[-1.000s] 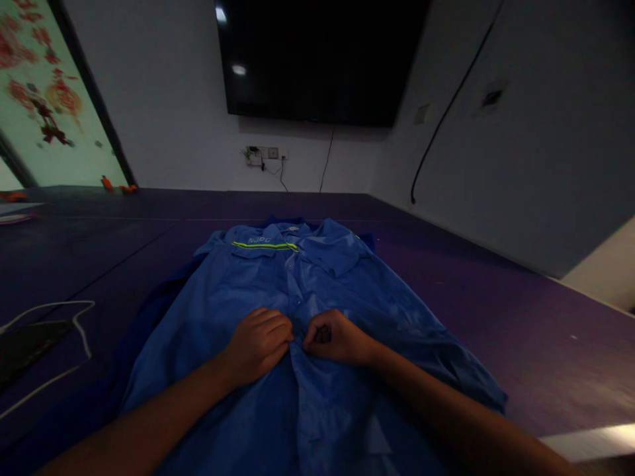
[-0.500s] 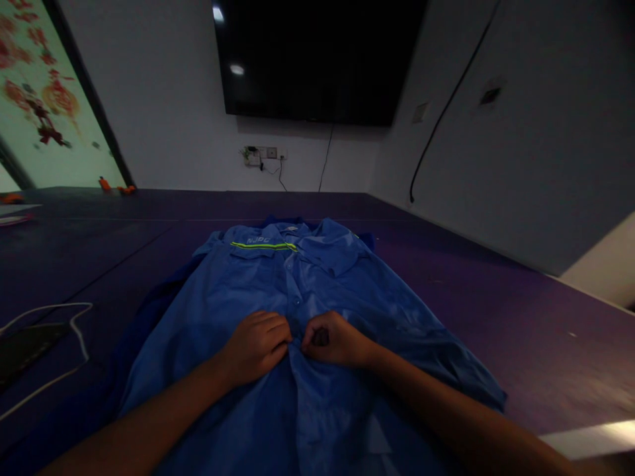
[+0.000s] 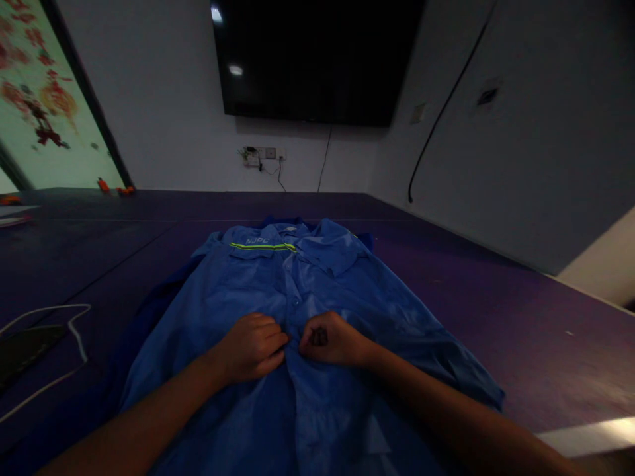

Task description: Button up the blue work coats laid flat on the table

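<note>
A blue work shirt (image 3: 248,277) with a yellow-green stripe and letters on the chest lies front side up, its collar pointing away from me. Both hands are at its button placket, about halfway down. On the left of the placket, my left hand (image 3: 255,348) has its fingers curled and pinched on the cloth edge. Just across from it my right hand (image 3: 332,338) is curled, thumb and forefinger closed on the placket. Whatever button lies between the fingertips is hidden. Farther up the placket, a button (image 3: 296,303) shows.
Darker blue cloth (image 3: 149,311) lies beneath the shirt on the purple floor (image 3: 446,264). To the left are a dark flat object (image 3: 30,347) and a white cable (image 3: 79,337). A large black screen (image 3: 322,59) hangs on the far wall. Small orange objects (image 3: 102,184) are by the left wall.
My left hand has shifted slightly left, leaving a slightly wider gap between the hands. My right hand and the shirt are nearly where they were.
</note>
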A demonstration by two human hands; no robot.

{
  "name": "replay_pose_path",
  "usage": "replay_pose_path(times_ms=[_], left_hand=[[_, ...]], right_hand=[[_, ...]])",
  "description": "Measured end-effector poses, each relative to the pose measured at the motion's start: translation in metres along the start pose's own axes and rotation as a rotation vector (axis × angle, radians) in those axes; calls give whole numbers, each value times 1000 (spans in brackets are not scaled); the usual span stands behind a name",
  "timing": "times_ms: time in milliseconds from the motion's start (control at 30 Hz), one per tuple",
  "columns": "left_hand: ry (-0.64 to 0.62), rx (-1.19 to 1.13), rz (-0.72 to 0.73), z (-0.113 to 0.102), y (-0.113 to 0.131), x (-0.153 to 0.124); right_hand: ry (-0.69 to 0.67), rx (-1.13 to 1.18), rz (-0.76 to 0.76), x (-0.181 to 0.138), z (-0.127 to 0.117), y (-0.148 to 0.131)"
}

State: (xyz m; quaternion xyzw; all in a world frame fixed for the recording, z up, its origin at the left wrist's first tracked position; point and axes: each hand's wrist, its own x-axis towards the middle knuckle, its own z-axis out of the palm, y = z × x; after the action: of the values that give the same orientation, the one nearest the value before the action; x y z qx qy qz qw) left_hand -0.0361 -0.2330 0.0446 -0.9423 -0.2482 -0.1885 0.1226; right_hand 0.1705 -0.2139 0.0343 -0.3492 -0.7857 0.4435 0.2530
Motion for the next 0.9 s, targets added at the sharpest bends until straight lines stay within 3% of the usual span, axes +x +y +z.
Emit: replay_pose_path(times_ms=[900], left_hand=[[-1, 66, 25, 3, 5, 0]], right_hand=[[11, -9, 5, -1, -1, -2]])
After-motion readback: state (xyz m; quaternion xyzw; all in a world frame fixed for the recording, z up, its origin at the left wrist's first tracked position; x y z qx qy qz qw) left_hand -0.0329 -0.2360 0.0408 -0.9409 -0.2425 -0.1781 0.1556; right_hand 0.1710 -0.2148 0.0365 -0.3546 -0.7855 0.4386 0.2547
